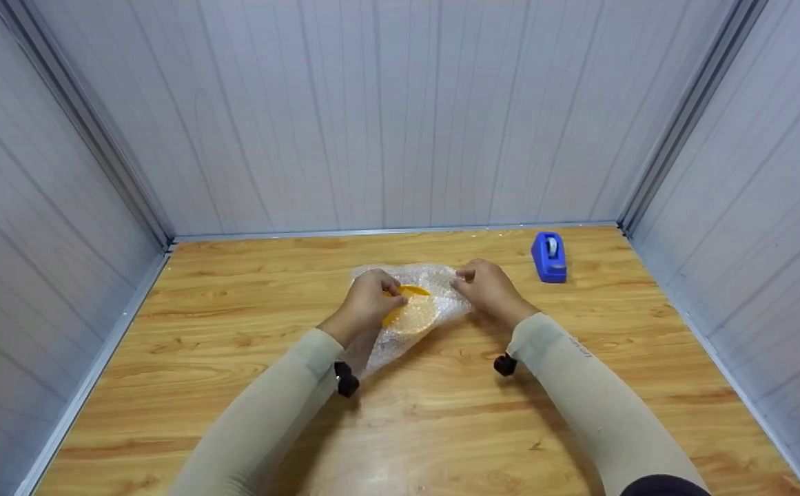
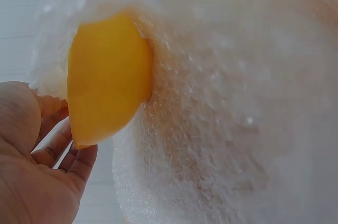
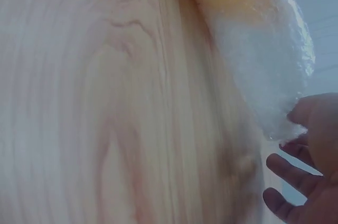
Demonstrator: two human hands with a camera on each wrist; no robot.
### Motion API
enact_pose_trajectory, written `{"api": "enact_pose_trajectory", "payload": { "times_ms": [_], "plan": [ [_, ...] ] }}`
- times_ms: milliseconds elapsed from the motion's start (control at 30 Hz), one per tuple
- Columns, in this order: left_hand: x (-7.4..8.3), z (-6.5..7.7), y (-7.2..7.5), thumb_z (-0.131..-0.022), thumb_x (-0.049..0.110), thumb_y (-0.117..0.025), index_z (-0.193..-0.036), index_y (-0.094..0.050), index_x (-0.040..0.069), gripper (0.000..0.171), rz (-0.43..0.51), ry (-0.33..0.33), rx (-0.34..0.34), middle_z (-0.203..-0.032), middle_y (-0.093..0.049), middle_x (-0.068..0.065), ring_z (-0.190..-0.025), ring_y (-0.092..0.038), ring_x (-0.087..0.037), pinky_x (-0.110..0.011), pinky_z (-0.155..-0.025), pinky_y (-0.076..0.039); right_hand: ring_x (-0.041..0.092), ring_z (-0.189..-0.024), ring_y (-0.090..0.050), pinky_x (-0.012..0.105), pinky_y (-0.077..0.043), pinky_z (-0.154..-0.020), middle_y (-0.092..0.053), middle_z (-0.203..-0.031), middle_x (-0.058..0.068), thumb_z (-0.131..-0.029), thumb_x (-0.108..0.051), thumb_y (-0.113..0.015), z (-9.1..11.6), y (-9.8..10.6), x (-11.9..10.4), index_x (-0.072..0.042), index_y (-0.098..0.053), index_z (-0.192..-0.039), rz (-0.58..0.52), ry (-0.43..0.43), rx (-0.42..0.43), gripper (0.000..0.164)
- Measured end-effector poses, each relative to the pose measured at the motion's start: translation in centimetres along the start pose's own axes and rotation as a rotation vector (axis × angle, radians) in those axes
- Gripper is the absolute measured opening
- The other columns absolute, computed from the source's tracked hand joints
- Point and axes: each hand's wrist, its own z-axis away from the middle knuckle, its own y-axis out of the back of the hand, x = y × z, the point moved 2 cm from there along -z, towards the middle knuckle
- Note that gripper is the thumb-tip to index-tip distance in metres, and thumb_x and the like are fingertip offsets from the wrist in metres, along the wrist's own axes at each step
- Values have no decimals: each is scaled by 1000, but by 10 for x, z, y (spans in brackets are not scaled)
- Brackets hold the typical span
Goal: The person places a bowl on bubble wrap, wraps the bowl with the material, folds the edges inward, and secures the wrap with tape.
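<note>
The yellow dish [image 2: 108, 76] lies between the hands, just beside the left hand [image 1: 366, 303], the nearer one, and toward the bench's [image 1: 441, 427] far edge. The left grip looks pinched on bubble wrap [image 1: 394, 346] over the dish; whether it also takes the rim, I cannot tell. The right hand's [image 1: 493, 291] grip pinches the wrap's right side. Round, the dish shows no long axis; its bare part faces the bench's far and left edges.
</note>
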Motion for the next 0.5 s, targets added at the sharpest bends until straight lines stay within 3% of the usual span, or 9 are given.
{"api": "enact_pose_trajectory", "payload": {
  "times_ms": [167,333,500],
  "plan": [
    [1,-1,1,-99,6,-88,-88,-82,-1,14,-15,-12,11,-129,-80,-19,-130,-73,-39,-48,-109,-64,35,-134,-73,53,-61,-116,-77,-140,16,-112,-31,-74,0,2,-6,-5,-80,-136,-146,-49,61,36],
    [1,-3,1,-98,6,-88,-87,-83,-2,14,-19,-14,12,-127,-81,-19,-129,-73,-39,-49,-113,-62,33,-120,-78,46,-67,-102,-81,-128,18,-104,-18,-84,2,1,-16,-6,-80,-133,-207,-17,157,32],
    [-2,-5,0,-98,4,-88,-88,-82,-2,13,-6,-1,8,-128,-80,-19,-131,-72,-39,-49,-115,-61,27,-112,-77,36,-66,-91,-78,-122,14,-100,-10,-86,7,-1,-30,-9,-75,-137,-260,29,206,38]
  ]
}}
